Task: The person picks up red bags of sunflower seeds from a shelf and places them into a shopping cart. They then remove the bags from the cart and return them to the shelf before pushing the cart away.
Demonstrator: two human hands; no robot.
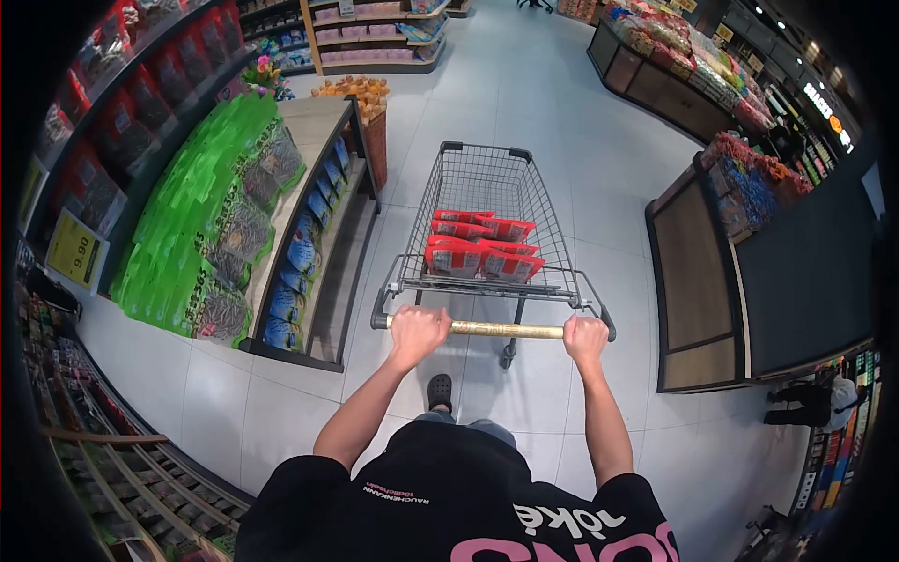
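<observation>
L hand (418, 329) & R hand (585, 336) both closed fully around gold handle bar (506, 330) of wire cart (487, 187), w/ red snack bags (478, 248) stacked inside basket.

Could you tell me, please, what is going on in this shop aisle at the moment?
A person stands behind a wire shopping cart on a tiled floor, with the left hand and the right hand both closed around its gold handle bar. Several red packets lie in the basket. A display of green packets stands to the left, and another person is at the far right edge.
</observation>
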